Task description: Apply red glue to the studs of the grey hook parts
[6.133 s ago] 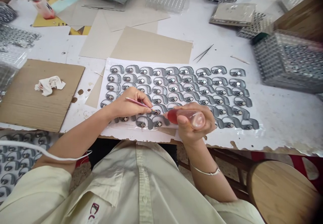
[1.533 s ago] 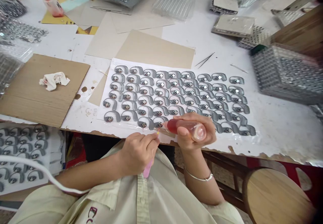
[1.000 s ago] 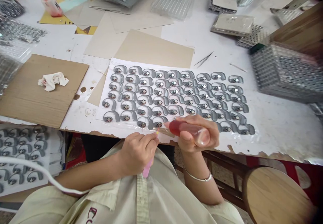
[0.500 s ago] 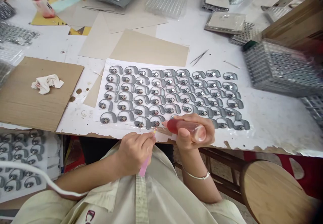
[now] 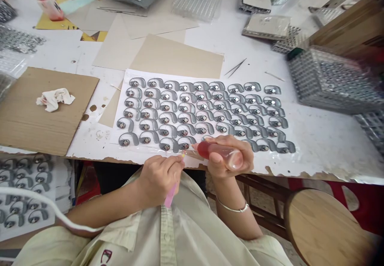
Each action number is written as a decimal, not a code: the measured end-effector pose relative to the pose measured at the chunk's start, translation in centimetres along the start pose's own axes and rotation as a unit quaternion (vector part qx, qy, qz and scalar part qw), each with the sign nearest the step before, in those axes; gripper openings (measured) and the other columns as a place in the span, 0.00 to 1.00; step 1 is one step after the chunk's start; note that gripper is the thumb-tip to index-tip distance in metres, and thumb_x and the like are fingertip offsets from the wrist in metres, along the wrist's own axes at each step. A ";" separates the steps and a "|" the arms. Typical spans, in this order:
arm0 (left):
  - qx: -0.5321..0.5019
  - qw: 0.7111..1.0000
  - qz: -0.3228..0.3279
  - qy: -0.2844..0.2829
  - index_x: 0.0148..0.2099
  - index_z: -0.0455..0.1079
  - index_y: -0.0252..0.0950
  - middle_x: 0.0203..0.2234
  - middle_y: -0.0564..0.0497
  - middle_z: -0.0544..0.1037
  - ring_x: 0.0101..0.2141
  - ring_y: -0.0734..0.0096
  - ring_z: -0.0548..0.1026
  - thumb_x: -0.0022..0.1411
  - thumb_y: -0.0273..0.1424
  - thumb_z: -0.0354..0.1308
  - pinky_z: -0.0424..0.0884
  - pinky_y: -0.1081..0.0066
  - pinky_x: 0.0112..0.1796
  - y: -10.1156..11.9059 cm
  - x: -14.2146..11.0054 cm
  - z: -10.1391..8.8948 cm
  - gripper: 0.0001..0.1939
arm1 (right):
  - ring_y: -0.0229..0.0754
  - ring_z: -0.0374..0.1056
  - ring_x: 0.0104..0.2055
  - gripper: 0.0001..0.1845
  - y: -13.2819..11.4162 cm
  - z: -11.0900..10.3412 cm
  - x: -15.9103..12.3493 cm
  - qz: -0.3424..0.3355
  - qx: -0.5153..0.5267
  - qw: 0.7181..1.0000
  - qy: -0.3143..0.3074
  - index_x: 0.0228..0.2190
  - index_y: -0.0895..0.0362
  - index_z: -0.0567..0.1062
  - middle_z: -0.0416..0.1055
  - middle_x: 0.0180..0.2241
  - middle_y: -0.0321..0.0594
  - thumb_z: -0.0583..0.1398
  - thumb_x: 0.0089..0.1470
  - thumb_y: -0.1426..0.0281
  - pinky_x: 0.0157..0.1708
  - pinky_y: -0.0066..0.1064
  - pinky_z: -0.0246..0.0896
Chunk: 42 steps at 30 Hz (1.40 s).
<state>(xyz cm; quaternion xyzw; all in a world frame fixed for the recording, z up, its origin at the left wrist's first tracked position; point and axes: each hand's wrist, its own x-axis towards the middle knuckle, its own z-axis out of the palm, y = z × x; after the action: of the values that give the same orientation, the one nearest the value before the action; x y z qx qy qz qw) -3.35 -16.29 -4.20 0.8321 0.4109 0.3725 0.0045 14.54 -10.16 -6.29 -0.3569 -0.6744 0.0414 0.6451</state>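
My left hand [image 5: 163,174] is closed around a slim pink tool [image 5: 170,196], its flat end sticking out below the fist. A small yellowish tip shows at the fingertips; its exact kind is unclear. In my right hand [image 5: 231,158] lies a clear squeeze bottle [image 5: 220,154] with red in its front part, tilted so its nozzle points left toward the left fingertips. Just beyond both hands, rows of grey, curved, hook-shaped parts [image 5: 184,118] with shiny round metal pieces lie on a white sheet [image 5: 120,132]. The nozzle is close to a part in the front row.
Tweezers [image 5: 235,68] and a cotton swab [image 5: 272,75] lie behind the sheet. Cardboard with a crumpled tissue [image 5: 55,99] is at left. Stacked clear trays [image 5: 333,82] stand at right. A bottle [image 5: 46,2] stands at back left. A wooden stool [image 5: 324,226] is below right.
Both hands keep nearly the same pose, with the bottle and the pink tool still held. The whole view has shifted very slightly.
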 end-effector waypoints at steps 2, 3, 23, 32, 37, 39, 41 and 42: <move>-0.002 1.000 -0.002 0.001 0.34 0.69 0.32 0.28 0.50 0.80 0.24 0.73 0.77 0.57 0.18 0.55 0.70 0.72 0.22 0.0 0.1 0.0 0.06 | 0.41 0.70 0.22 0.17 0.0 -0.1 -0.1 0.001 -0.001 1.000 -0.005 0.38 0.54 0.70 0.71 0.25 0.34 0.63 0.50 0.58 0.19 0.32 0.63; -0.003 1.000 -0.002 0.001 0.33 0.69 0.32 0.28 0.50 0.80 0.24 0.73 0.77 0.57 0.18 0.55 0.71 0.72 0.22 0.0 0.1 0.0 0.06 | 0.41 0.70 0.22 0.17 0.0 -0.2 -0.2 0.002 -0.003 1.000 -0.007 0.38 0.55 0.70 0.71 0.25 0.34 0.64 0.50 0.58 0.19 0.32 0.63; -0.098 0.994 -0.042 -0.001 0.35 0.68 0.32 0.29 0.49 0.80 0.29 0.72 0.79 0.57 0.19 0.54 0.76 0.75 0.29 -1.0 0.6 -0.3 0.06 | 0.39 0.67 0.19 0.20 0.6 -0.2 -1.0 -0.032 0.023 0.999 0.029 0.41 0.56 0.71 0.71 0.26 0.35 0.65 0.48 0.60 0.16 0.31 0.63; -0.229 0.963 -0.139 -0.019 0.35 0.71 0.34 0.29 0.51 0.80 0.30 0.73 0.78 0.56 0.20 0.58 0.75 0.75 0.32 -2.1 0.6 -0.4 0.06 | 0.40 0.67 0.19 0.20 0.7 -0.2 -1.1 -0.025 0.007 0.999 0.027 0.41 0.56 0.70 0.71 0.25 0.34 0.63 0.49 0.59 0.16 0.31 0.63; -0.273 0.939 -0.203 -0.057 0.32 0.73 0.34 0.27 0.51 0.79 0.26 0.75 0.76 0.56 0.21 0.59 0.69 0.77 0.28 -2.4 1.3 -1.0 0.04 | 0.39 0.67 0.19 0.18 0.5 -0.4 -1.0 -0.020 0.016 0.999 0.018 0.40 0.55 0.70 0.71 0.25 0.34 0.64 0.49 0.60 0.16 0.31 0.62; -0.286 0.928 -0.228 -0.067 0.30 0.73 0.34 0.25 0.51 0.79 0.25 0.76 0.74 0.56 0.22 0.60 0.67 0.78 0.26 -2.5 1.5 -1.2 0.04 | 0.39 0.67 0.19 0.17 0.4 -0.4 -0.9 -0.018 0.020 0.999 0.020 0.39 0.56 0.71 0.71 0.25 0.34 0.64 0.49 0.60 0.16 0.31 0.62; -0.297 0.917 -0.255 -0.077 0.30 0.74 0.33 0.25 0.50 0.78 0.25 0.76 0.74 0.55 0.23 0.60 0.66 0.78 0.26 -2.6 1.7 -1.3 0.03 | 0.39 0.68 0.19 0.17 0.3 -0.3 -0.8 -0.014 0.026 0.999 0.017 0.38 0.56 0.71 0.71 0.24 0.34 0.64 0.49 0.60 0.16 0.31 0.62; -0.303 0.910 -0.271 -0.084 0.30 0.74 0.33 0.26 0.50 0.79 0.25 0.75 0.74 0.55 0.23 0.60 0.66 0.78 0.26 -2.7 1.7 -1.3 0.03 | 0.40 0.68 0.20 0.17 0.3 -0.3 -0.8 -0.014 0.030 0.999 0.016 0.39 0.57 0.71 0.71 0.24 0.34 0.64 0.50 0.60 0.16 0.31 0.62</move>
<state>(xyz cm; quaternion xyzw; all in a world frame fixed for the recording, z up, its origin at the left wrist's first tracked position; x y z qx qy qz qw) -5.38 -13.72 -3.03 0.6757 0.4861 0.3924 0.3914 14.88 -10.48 -7.05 -0.3288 -0.6675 0.0470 0.6664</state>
